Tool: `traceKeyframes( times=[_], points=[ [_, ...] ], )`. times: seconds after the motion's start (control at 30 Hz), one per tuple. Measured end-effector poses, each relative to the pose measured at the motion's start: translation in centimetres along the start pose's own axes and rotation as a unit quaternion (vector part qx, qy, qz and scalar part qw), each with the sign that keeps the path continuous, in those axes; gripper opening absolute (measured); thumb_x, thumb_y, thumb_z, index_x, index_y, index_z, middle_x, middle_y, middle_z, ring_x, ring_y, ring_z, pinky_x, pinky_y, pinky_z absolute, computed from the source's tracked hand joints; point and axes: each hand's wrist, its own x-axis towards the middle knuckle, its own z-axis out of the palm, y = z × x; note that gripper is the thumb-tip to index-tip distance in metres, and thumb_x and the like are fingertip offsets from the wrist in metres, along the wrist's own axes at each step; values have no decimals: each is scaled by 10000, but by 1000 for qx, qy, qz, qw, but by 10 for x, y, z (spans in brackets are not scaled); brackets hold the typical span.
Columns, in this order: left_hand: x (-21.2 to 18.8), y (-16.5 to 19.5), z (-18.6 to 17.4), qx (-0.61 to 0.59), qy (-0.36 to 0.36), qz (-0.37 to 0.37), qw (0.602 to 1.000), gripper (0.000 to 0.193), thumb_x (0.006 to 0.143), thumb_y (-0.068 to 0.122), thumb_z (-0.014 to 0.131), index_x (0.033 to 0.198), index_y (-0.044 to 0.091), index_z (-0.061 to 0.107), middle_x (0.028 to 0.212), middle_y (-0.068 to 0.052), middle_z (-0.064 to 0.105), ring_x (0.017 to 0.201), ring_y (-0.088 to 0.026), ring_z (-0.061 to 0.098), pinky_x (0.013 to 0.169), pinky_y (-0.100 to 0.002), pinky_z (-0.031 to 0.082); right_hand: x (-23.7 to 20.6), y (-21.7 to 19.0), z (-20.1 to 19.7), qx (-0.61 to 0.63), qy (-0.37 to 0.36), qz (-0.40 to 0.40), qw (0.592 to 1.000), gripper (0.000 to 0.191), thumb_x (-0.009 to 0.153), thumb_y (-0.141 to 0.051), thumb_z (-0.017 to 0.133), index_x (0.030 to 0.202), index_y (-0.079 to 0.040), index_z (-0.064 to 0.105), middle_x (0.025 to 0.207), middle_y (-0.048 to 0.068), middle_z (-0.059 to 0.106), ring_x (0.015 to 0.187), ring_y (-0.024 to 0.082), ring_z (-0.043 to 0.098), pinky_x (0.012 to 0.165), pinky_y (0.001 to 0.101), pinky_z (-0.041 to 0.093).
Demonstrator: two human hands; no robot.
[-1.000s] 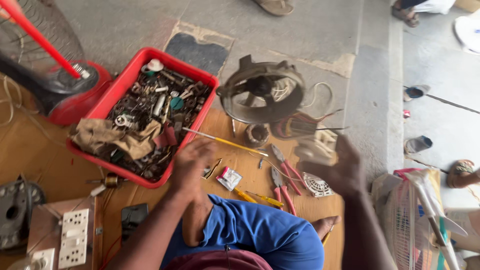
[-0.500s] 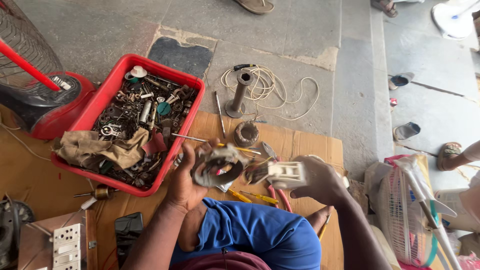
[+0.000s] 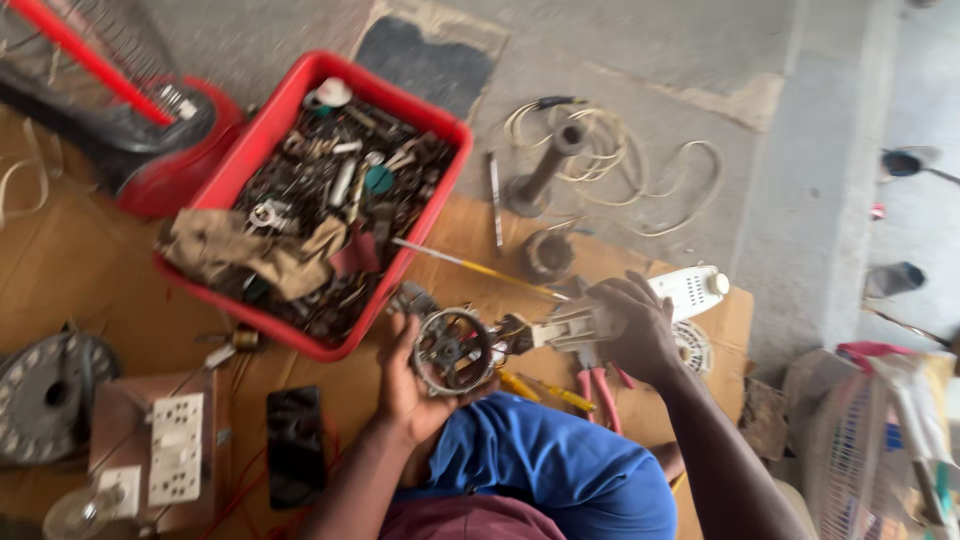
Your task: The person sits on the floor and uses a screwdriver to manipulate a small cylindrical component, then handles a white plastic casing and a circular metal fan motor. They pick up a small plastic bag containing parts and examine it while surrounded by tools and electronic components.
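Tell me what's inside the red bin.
The red bin holds a heap of small metal parts with a crumpled brown rag on top. Whatever lies under the rag and deeper down is covered.

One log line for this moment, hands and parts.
left hand: holds round motor part | right hand: grips pale plastic piece | red bin: beside

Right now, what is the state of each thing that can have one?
Left hand: holds the motor.
Right hand: grips a white part.
Red bin: full of metal parts.
Cable: loose on the floor.
Pliers: lying on cardboard.
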Motion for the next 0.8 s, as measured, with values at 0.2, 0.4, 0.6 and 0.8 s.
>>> traceKeyframes(
  times=[0.2, 0.4, 0.6, 0.8],
  points=[
    [20, -1, -10, 18, 20, 26, 999, 624, 907, 638, 555, 1267, 133, 621, 1176, -90, 711, 988, -335, 738, 739, -580, 619, -11, 6, 39, 99, 101, -75, 987, 689, 571, -91, 907, 1218, -127, 672, 1323, 67, 651, 1375, 367, 507, 1122, 488, 446],
    [7, 6, -13, 37, -7, 15, 999, 574, 922, 612, 574, 1281, 165, 594, 1158, -100, 708, 987, -282, 734, 751, -533, 631, -39, 1, 54, 86, 103, -30, 991, 711, 643, -2, 783, 1328, -130, 646, 1452, 110, 593, 1448, 407, 441, 1138, 500, 426],
    [-26, 10, -27, 63, 3, 25, 998, 569, 916, 559, 582, 1328, 168, 565, 1124, -133, 713, 956, -288, 731, 733, -502, 627, -41, 16, 31, 16, -96, -89, 991, 678, 639, -3, 756, 1297, -158, 700, 1412, 58, 656, 1398, 297, 502, 1130, 523, 380],
    [-24, 0, -43, 42, 5, 18, 999, 600, 908, 547, 579, 1287, 82, 572, 1150, -183, 716, 1003, -307, 740, 772, -510, 636, 5, -38, 21, 228, -53, 66, 970, 374, 880, -191, 732, 1249, -128, 709, 1190, 68, 757, 1029, 226, 729, 880, 363, 553]
  ],
)
